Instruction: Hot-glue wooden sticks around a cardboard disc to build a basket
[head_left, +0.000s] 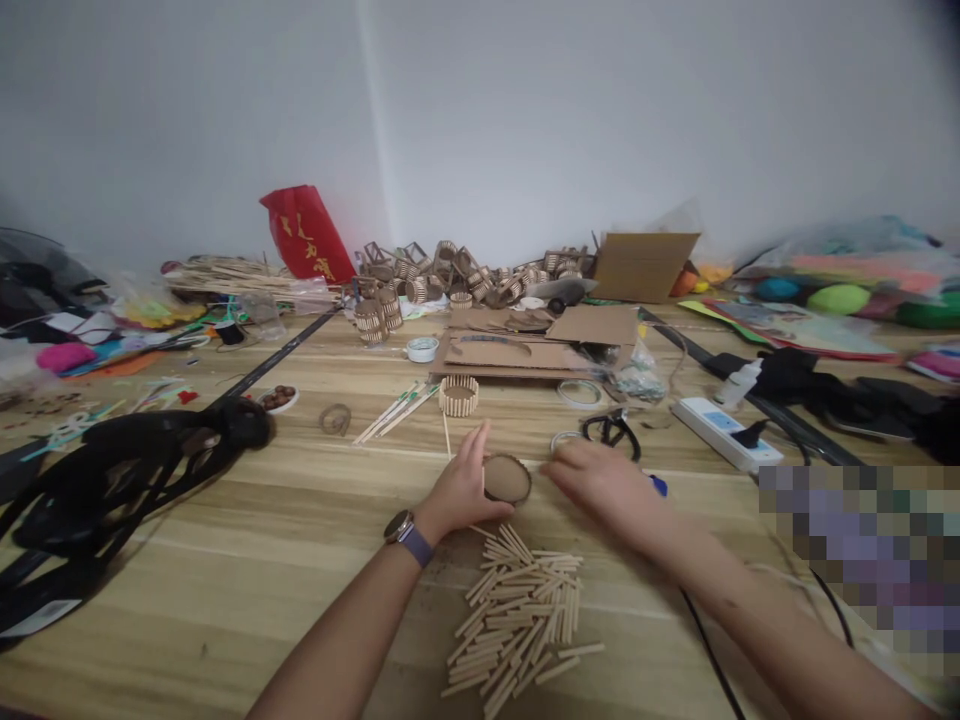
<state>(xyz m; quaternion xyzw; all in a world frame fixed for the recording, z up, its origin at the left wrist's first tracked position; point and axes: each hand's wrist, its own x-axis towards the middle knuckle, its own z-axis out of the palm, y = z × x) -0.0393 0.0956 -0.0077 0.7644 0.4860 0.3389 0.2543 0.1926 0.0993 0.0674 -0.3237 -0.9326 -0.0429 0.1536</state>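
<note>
My left hand (461, 487), wearing a watch (399, 525), grips the left side of a round cardboard piece (508, 482) with a raised rim, thumb in front and fingers behind. My right hand (600, 488) hovers just right of it, smeared by motion, its fingers bent; whether it holds anything is unclear. A loose pile of short wooden sticks (517, 610) lies in front of both hands. Beyond them stands a ring of upright sticks (459, 396). Black-handled scissors (613, 432) and a roll of tape (564, 438), partly covered, are behind my right hand.
Flat cardboard (487, 352) lies farther back, before a heap of small stick-sided baskets (450, 275). A power strip (726, 434) and glue bottle (739, 382) are at right; a black strapped bag (135, 480) is at left. Thin sticks (394, 412) lie centre-left.
</note>
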